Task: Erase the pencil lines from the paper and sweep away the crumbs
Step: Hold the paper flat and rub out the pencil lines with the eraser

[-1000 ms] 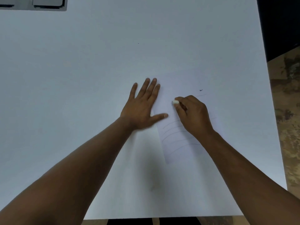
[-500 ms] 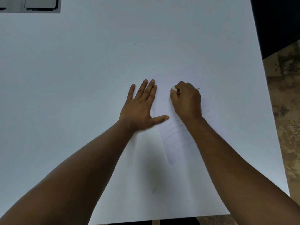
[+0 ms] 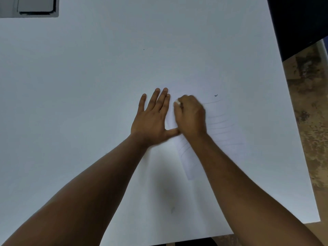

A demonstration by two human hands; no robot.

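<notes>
A white sheet of paper (image 3: pixel 223 132) lies on the white table, right of centre, with several faint curved pencil lines (image 3: pixel 220 121) across it. My left hand (image 3: pixel 152 119) lies flat, fingers spread, pressing on the paper's left edge. My right hand (image 3: pixel 190 116) is curled around a small white eraser (image 3: pixel 177 102), whose tip shows at my fingertips and touches the paper's upper left part, close to my left fingers. A small dark crumb (image 3: pixel 215 95) sits near the paper's top. My right forearm hides the paper's lower middle.
The white table (image 3: pixel 88 86) ends at a right edge (image 3: pixel 291 121) with a mottled brown floor (image 3: pixel 312 121) beyond. A grey tray-like object (image 3: pixel 35 7) sits at the far left corner. A tiny dark speck (image 3: pixel 144 49) lies farther back.
My right hand with the eraser went up the paper away from me, then came back down and left toward my left fingers. My left hand has stayed flat in place.
</notes>
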